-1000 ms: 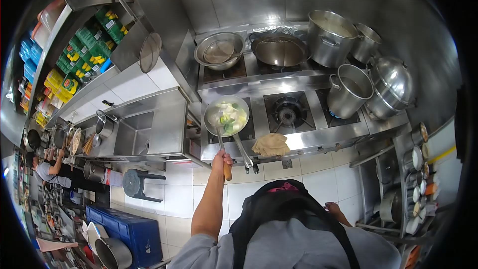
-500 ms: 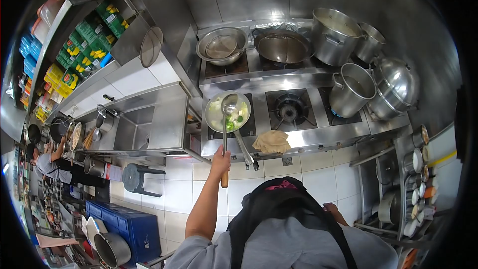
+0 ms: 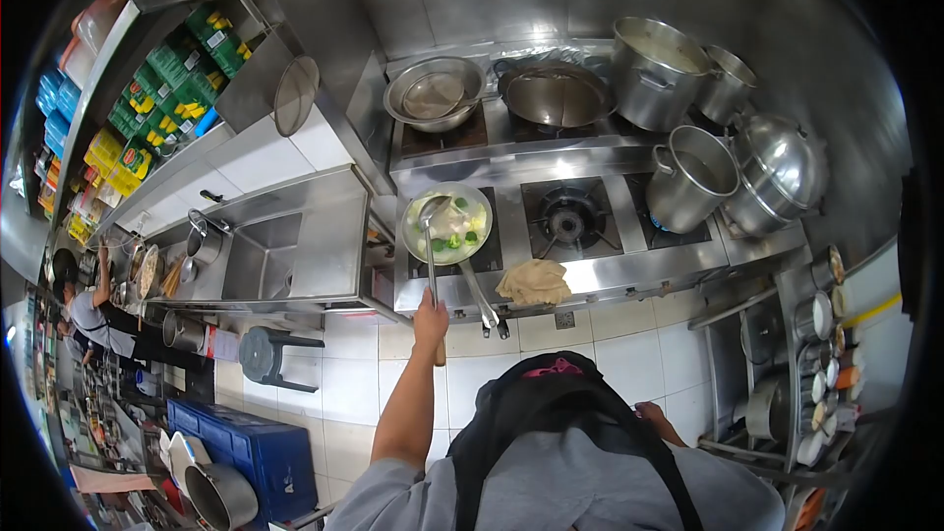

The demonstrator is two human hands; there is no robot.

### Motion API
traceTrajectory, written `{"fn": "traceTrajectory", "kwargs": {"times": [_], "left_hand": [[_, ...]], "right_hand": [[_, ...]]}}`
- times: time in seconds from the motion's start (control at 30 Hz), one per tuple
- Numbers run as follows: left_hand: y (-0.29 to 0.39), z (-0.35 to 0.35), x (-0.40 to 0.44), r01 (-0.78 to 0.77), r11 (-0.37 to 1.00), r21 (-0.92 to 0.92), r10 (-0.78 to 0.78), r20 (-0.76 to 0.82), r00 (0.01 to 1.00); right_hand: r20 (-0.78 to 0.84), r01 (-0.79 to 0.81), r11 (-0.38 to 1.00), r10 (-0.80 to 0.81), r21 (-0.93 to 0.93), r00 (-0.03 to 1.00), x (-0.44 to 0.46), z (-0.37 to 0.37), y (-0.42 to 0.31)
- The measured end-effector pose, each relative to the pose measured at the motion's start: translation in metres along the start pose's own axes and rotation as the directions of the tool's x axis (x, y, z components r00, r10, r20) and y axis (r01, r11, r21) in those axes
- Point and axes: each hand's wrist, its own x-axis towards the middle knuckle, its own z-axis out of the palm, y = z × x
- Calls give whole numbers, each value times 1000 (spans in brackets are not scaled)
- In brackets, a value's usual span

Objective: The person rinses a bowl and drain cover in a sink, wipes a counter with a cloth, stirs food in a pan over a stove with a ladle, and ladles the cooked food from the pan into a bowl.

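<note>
My left hand [image 3: 430, 323] is closed around the wooden-ended handle of a long metal ladle [image 3: 430, 256]. The ladle's bowl rests inside a frying pan [image 3: 413, 241], at its upper left, among green and pale vegetable pieces [image 3: 454, 240] in a whitish liquid. The pan sits on the front left burner, its metal handle [image 3: 480, 297] pointing toward me and untouched. Beside that handle, a crumpled tan cloth [image 3: 534, 281] lies on the stove's front edge. Low at my right side, my right hand [image 3: 649, 411] is only partly visible past the apron; its fingers are not clear.
A front burner [image 3: 570, 221] separates the pan from an open pot [image 3: 693, 182]. Behind stand a metal bowl [image 3: 438, 118], a wide pan [image 3: 556, 98] and a tall pot [image 3: 657, 79]. Left are a sink [image 3: 264, 251], a stool [image 3: 270, 354] and a co-worker [image 3: 98, 310].
The ladle has shifted left, its bowl now against the pan's upper left, and my left hand moved slightly with it. The vegetables have spread. The distant co-worker's arm has risen.
</note>
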Motion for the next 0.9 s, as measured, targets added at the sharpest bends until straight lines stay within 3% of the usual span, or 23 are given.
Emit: {"fn": "traceTrajectory", "kwargs": {"times": [0.03, 0.07, 0.1, 0.13, 0.17, 0.23, 0.27, 0.33, 0.37, 0.47, 0.5, 0.57, 0.63, 0.73, 0.83, 0.9], "left_hand": [[8, -3, 2, 4, 1000, 0, -4, -1, 1000], [18, -3, 6, 228, 947, -228, -197, 149, 969], [29, -3, 10, 454, 795, -403, -335, 333, 882], [33, 6, 13, 526, 583, -620, -326, 414, 850], [34, 9, 19, 527, 582, -620, -327, 415, 849], [39, 12, 31, 690, -52, -722, -310, 668, 676], [38, 13, 31, 693, -51, -720, -308, 671, 674], [30, 12, 37, 686, -569, -453, 15, 829, 559], [29, 9, 36, 700, -563, -440, 27, 837, 547], [34, -9, 28, 738, -444, -507, 17, 819, 573], [26, -7, 27, 747, -402, -530, 0, 816, 578], [32, -24, 16, 763, -36, -646, -197, 753, 628], [48, -45, 6, 667, 432, -607, -262, 623, 737], [52, -58, -8, 602, 565, -564, -285, 552, 784], [59, -66, -22, 586, 572, -574, -288, 528, 799], [52, -62, -32, 558, 585, -588, -221, 547, 808]], "right_hand": [[13, 19, 998, -18, -58, 1000, 3, -2, 8], [24, 15, 999, -14, -31, 1000, 6, -4, 15], [29, 13, 1000, -13, -18, 1000, 10, -5, 18], [34, 11, 1000, -11, -5, 999, 12, -5, 19], [35, 30, 998, -29, -46, 999, 15, -5, 20], [35, 47, 995, -44, -84, 998, 9, -1, 13], [31, 108, 989, -106, -103, 994, 6, 2, 7], [35, 108, 990, -105, -96, 994, 12, 5, 8], [36, 107, 990, -104, -92, 994, 17, 6, 9], [-66, -106, 944, 132, 311, 989, -4, 19, -19], [-75, -98, 945, 128, 312, 989, -9, 21, -23], [-102, -109, 936, 151, 335, 983, -25, 23, -37], [-113, -131, 922, 184, 365, 976, -36, 23, -44], [-104, -186, 930, 229, 316, 968, -40, 23, -41], [-108, -242, 932, 279, 271, 954, -35, 24, -28], [-38, -209, 942, 227, 264, 973, -25, 22, -13]]}}
